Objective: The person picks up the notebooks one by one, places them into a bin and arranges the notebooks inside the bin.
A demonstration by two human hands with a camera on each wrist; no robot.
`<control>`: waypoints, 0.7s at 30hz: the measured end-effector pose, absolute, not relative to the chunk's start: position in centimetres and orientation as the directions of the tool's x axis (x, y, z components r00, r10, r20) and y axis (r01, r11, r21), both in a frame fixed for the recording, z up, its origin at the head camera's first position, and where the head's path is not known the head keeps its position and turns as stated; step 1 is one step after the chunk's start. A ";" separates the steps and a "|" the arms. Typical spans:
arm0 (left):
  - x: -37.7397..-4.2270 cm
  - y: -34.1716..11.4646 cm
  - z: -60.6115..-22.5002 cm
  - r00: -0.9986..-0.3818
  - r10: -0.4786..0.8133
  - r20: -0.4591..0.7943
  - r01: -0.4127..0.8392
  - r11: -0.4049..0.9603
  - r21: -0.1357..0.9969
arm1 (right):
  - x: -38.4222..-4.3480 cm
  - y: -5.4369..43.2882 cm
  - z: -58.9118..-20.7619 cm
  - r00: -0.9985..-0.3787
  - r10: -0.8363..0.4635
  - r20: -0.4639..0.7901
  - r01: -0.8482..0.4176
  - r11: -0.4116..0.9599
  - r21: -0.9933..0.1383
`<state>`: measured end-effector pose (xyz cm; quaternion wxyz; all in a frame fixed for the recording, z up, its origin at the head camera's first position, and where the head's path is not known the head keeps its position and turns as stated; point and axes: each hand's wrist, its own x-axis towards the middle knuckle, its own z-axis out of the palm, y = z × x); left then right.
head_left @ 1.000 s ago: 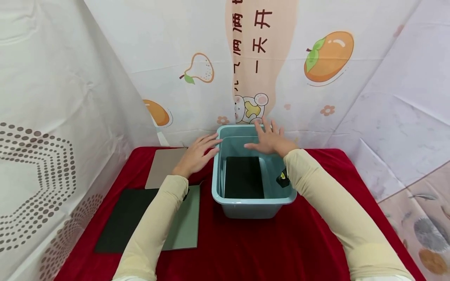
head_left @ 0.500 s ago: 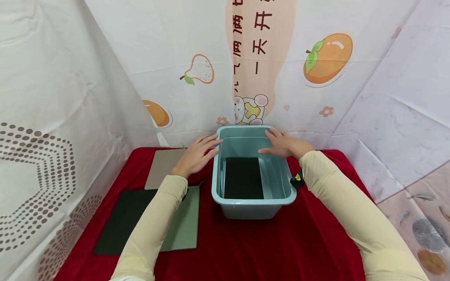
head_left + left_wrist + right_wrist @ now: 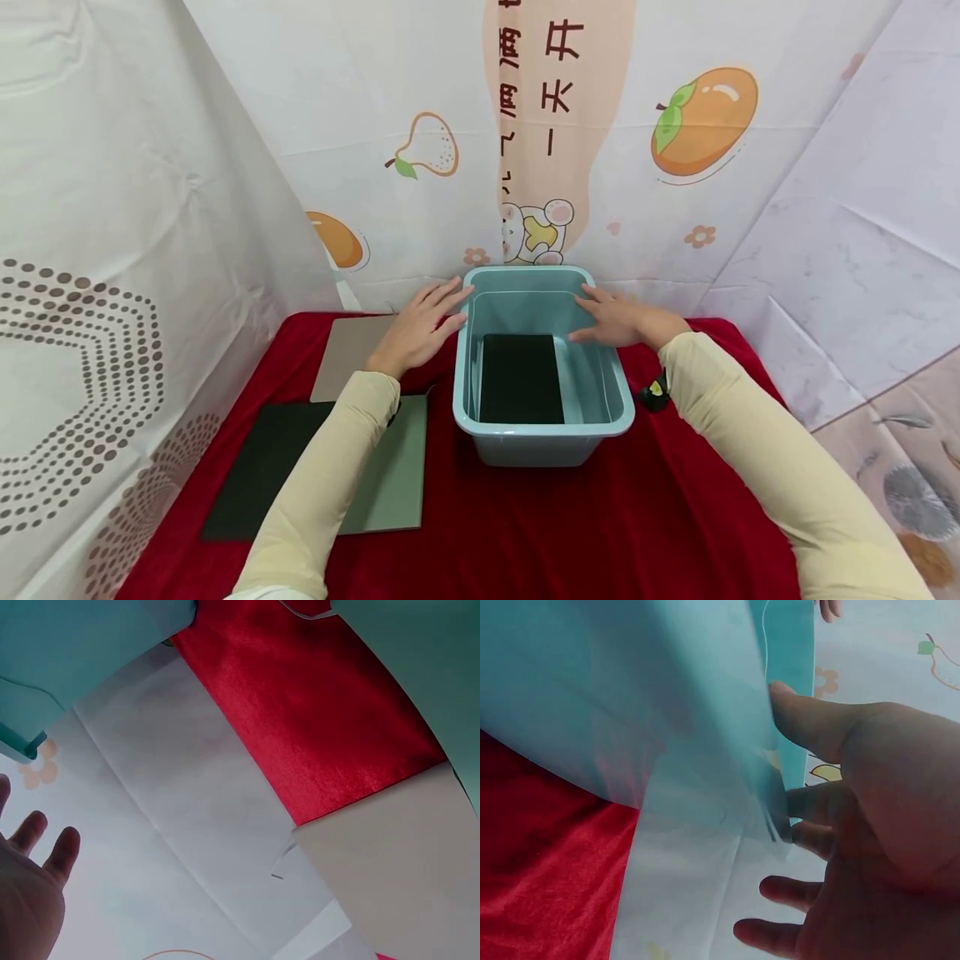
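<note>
A light blue plastic tub [image 3: 543, 431] stands on the red cloth, with a flat black rectangular item [image 3: 521, 379] lying on its bottom. At the tub's left rim is my left hand [image 3: 416, 329], fingers spread and fingertips by the rim; whether they touch it I cannot tell. My right hand [image 3: 618, 321] is at the far right part of the rim. In the right wrist view, the right hand [image 3: 885, 802] has its thumb on the inner side of the tub wall and straight, spread fingers on the outer side. Neither hand holds anything.
Left of the tub lie a beige flat board [image 3: 348, 354], a black one [image 3: 258, 471] and a grey-green one [image 3: 393, 475], partly hidden by the left arm. A printed white curtain [image 3: 420, 58] hangs close behind the tub.
My right hand has moved right, from above the tub's far side to its right rim. The left hand has stayed at the left rim, and the tub has not moved.
</note>
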<state>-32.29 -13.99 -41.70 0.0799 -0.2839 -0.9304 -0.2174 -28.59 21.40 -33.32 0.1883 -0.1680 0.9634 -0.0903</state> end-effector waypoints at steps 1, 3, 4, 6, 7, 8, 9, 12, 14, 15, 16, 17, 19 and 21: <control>-32.2 -14.0 -41.6 -0.825 0.495 0.271 0.564 0.747 0.352 | -28.6 21.6 -33.4 -0.872 -0.367 -0.323 -0.294 0.921 -0.255; -32.2 -14.0 -41.5 -0.824 0.497 0.272 0.565 0.753 0.336 | -28.6 22.1 -33.7 -0.872 -0.386 -0.302 -0.302 0.908 -0.290; -32.2 -14.0 -41.5 -0.825 0.495 0.273 0.564 0.758 0.327 | -28.6 22.4 -33.9 -0.872 -0.396 -0.290 -0.307 0.901 -0.306; -32.3 -14.1 -41.3 -0.828 0.490 0.273 0.558 0.768 0.315 | -28.6 22.9 -34.2 -0.872 -0.413 -0.263 -0.320 0.887 -0.332; -32.3 -14.1 -41.2 -0.830 0.487 0.272 0.555 0.774 0.305 | -28.6 23.1 -34.4 -0.871 -0.423 -0.250 -0.329 0.880 -0.342; -32.4 -14.2 -41.1 -0.832 0.484 0.271 0.550 0.780 0.297 | -28.5 23.3 -34.6 -0.871 -0.429 -0.239 -0.332 0.873 -0.357; -32.4 -14.2 -41.0 -0.834 0.482 0.269 0.547 0.786 0.287 | -28.5 23.5 -34.9 -0.872 -0.433 -0.229 -0.332 0.866 -0.373; -32.5 -14.3 -40.8 -0.839 0.474 0.268 0.537 0.803 0.260 | -28.3 24.0 -35.5 -0.875 -0.442 -0.198 -0.331 0.844 -0.422; -32.6 -14.4 -40.7 -0.842 0.468 0.270 0.530 0.812 0.245 | -28.3 24.3 -36.0 -0.878 -0.442 -0.183 -0.319 0.827 -0.462; -32.6 -14.4 -40.6 -0.843 0.464 0.271 0.526 0.817 0.236 | -28.4 24.4 -36.2 -0.879 -0.443 -0.173 -0.320 0.820 -0.475; -32.5 -14.5 -40.6 -0.846 0.459 0.273 0.520 0.824 0.225 | -28.4 24.5 -36.4 -0.881 -0.444 -0.165 -0.318 0.812 -0.489; -32.5 -14.5 -40.6 -0.847 0.456 0.274 0.516 0.829 0.215 | -28.4 24.6 -36.6 -0.881 -0.447 -0.156 -0.320 0.805 -0.499; -32.4 -14.6 -40.7 -0.852 0.447 0.273 0.504 0.842 0.193 | -28.5 24.9 -36.9 -0.885 -0.444 -0.140 -0.315 0.793 -0.522; -32.4 -14.8 -40.8 -0.854 0.441 0.276 0.495 0.852 0.172 | -28.4 25.2 -37.4 -0.889 -0.442 -0.118 -0.314 0.779 -0.543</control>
